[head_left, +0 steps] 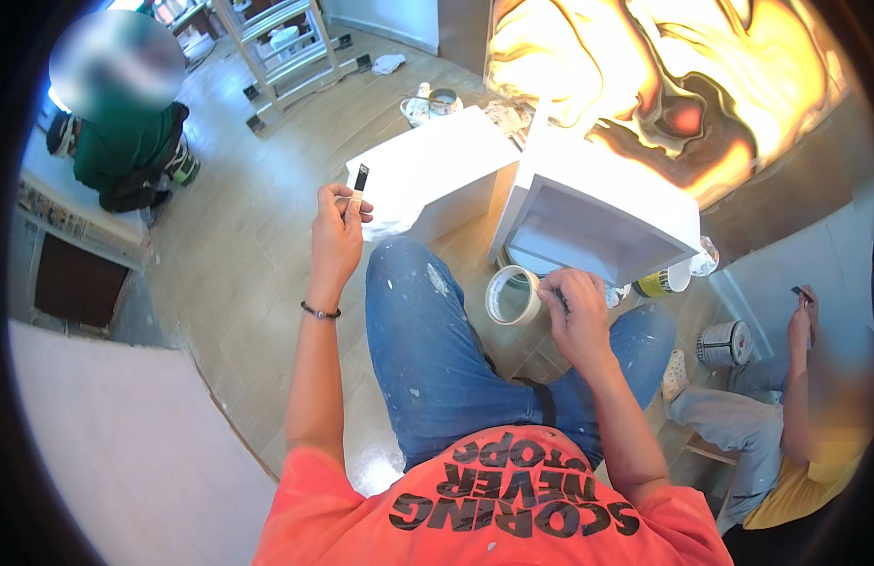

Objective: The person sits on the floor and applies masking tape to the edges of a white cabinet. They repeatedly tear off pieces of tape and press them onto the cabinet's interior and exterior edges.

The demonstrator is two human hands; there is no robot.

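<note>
My right hand (578,316) is closed on the edge of a roll of masking tape (498,300), its round opening facing left, held above the floor between my knees. Raised further left, my left hand (339,226) pinches a small flat black piece (362,174) with a pale tan lower part; its exact kind cannot be made out. Behind that hand stands a white box-shaped panel unit (428,160). A second white box (635,212), open toward me with a greyish inside, stands just beyond the tape roll.
At right, a seated person in a yellow top (786,491) works near a paint bucket (725,343). Another person in green (131,151) is at far left. A ladder (291,57) stands at the back. A white surface (116,443) lies at lower left. Containers (665,280) stand beside the open box.
</note>
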